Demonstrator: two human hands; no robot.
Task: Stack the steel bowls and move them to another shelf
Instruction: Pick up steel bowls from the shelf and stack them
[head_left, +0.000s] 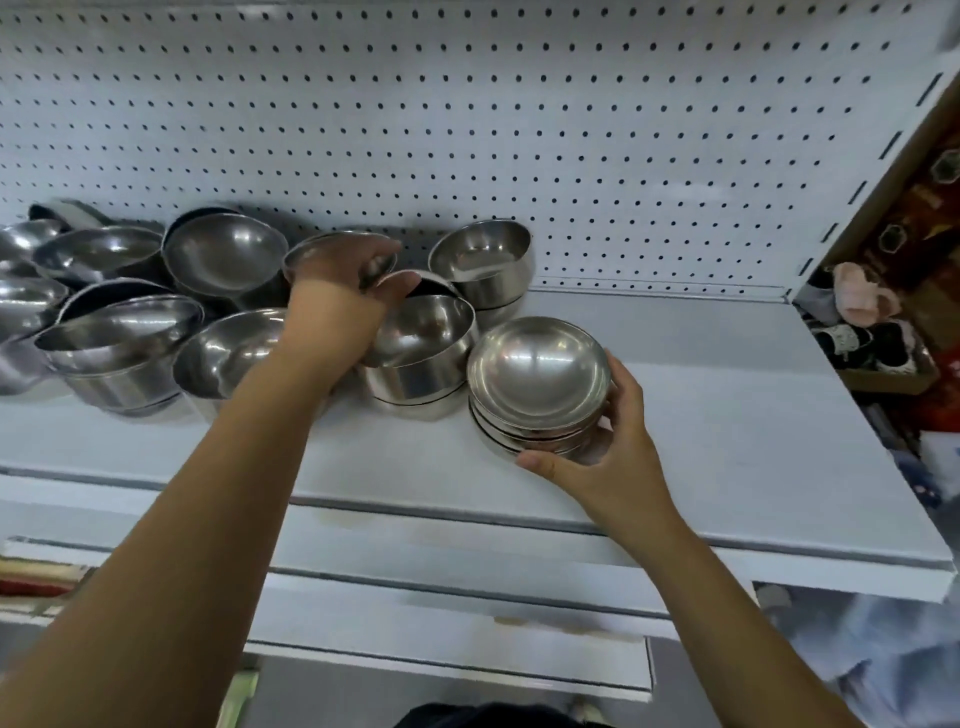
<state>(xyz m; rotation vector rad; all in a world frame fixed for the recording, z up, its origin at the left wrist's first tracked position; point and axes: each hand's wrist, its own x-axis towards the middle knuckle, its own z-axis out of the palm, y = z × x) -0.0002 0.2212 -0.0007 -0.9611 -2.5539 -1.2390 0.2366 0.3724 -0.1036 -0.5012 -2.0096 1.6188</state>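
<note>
Several steel bowls lie loose and tilted on a white shelf (727, 415). My right hand (608, 447) grips the lower right side of a short stack of shallow bowls (537, 379) standing on the shelf. My left hand (345, 283) reaches to the back and closes on the rim of a shallow bowl (322, 249) near the pegboard. Between the hands stands a deeper straight-sided bowl (421, 353), nested on another. Behind it stands a second deep nested pair (483, 265).
A jumble of larger bowls (119, 332) fills the shelf's left part. A white pegboard wall (467, 130) backs the shelf. Lower white shelves (447, 613) step out below. Boxes and slippers (867, 312) sit in the bay to the right.
</note>
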